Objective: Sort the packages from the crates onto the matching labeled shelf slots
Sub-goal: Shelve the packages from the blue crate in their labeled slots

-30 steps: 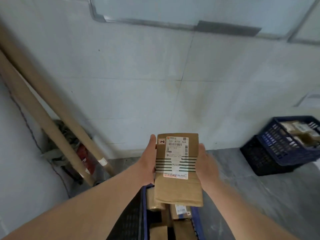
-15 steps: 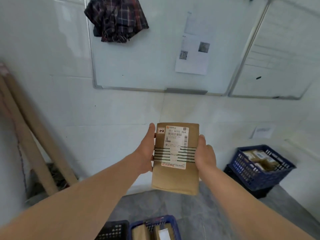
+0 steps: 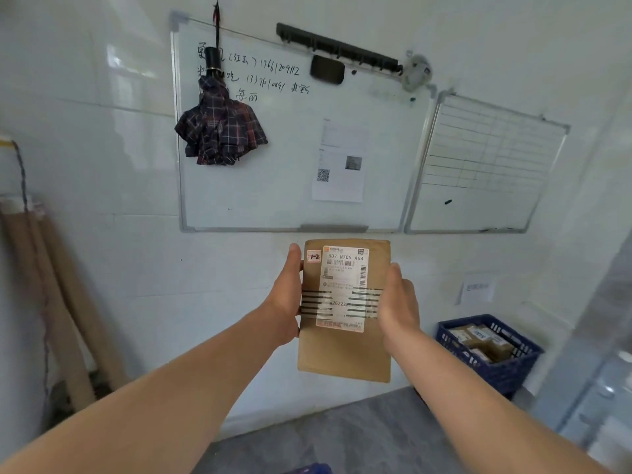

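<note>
A: Item in hand?

B: One package (image 3: 343, 354), flat brown envelope. Held upright in mid-air before the white wall, just below the whiteboard (image 3: 290, 186), printed face toward the camera. Clear of floor and crate.

A: Hands?

B: Left hand (image 3: 285, 302): clasped on the left edge, thumb laid up along it. Right hand (image 3: 398, 299): clasped on the right edge, opposite. Gripping the package from both sides; nothing else carried.

A: Markings?

B: White label (image 3: 342, 268) on the upper half, code line "507 N705 A64" at top, barcode beneath. Small red-framed sticker (image 3: 313, 257) at the top left corner, handwritten, seemingly "1-2". Black bars across the middle.

A: Step, by estimate?

B: Reading for a slot match. Probably far from done, judging by the blue crate (image 3: 513, 371) at right, loaded with more packages.

A: Handling notes?

B: Hold by the edges only, as now; leave sticker and code uncovered. Square the face to the eyes, away from glare. Read the sticker first, then confirm against the shelf tag before release. No shelf in view: turn to find it without changing grip. Thin, probably light, likely to flex; support the lower half if sagging.

A: Risks?

B: Misread handwriting, wrong slot. Check twice.
</note>
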Available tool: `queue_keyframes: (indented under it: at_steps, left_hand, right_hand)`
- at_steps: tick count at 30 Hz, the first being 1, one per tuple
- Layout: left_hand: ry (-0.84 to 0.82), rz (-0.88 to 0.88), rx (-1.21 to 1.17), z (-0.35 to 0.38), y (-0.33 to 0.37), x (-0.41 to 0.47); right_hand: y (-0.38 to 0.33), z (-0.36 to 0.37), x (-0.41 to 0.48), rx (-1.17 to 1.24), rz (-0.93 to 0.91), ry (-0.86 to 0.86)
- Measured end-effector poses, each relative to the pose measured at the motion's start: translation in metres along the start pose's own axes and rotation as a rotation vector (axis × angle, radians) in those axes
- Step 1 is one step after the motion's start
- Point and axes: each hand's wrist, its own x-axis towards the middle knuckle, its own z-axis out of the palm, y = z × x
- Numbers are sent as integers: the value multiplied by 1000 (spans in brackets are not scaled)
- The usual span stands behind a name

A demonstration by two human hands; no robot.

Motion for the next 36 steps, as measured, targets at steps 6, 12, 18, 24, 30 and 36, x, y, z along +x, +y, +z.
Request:
queue_keyframes:
  at_steps: [6, 12, 18, 24, 30, 36]
  left_hand:
    - [-94, 26, 10, 12, 23, -25]
    - [-189, 55, 23, 9, 41, -42]
    - [-303, 69, 53, 6, 52, -56]
    - [-388, 61, 63, 11, 57, -64]
    - [-463, 57, 69, 28, 56, -75]
    - [-514, 40, 70, 44, 52, -91]
  right_hand:
    - [-30, -29, -28, 7, -41, 73]
    - [-52, -45, -60, 56, -75, 132]
    - [-65, -57, -89, 73, -109, 213]
    - [-69, -70, -108, 97, -106, 288]
    - [-74, -95, -128, 60, -131, 362]
    - [-76, -120, -146, 18, -119, 419]
